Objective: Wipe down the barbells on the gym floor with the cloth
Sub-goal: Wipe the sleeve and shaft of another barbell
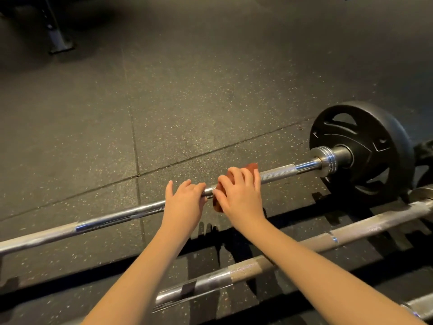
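Note:
A chrome barbell (pixel 112 219) lies across the rubber floor, with a black weight plate (pixel 360 151) on its right end. My left hand (pixel 185 202) rests on top of the bar near its middle, fingers curled over it. Just to its right, my right hand (pixel 241 193) grips a reddish-brown cloth (pixel 251 166) wrapped around the bar. Most of the cloth is hidden under that hand. A second barbell (pixel 257 266) lies nearer to me, passing under my forearms.
The speckled rubber floor (pixel 187 102) stretches beyond the bar. A black rack foot (pixel 58 43) stands at the far left. Another plate edge (pixel 424 193) shows at the right, and part of a third bar (pixel 419 306) at the bottom right corner.

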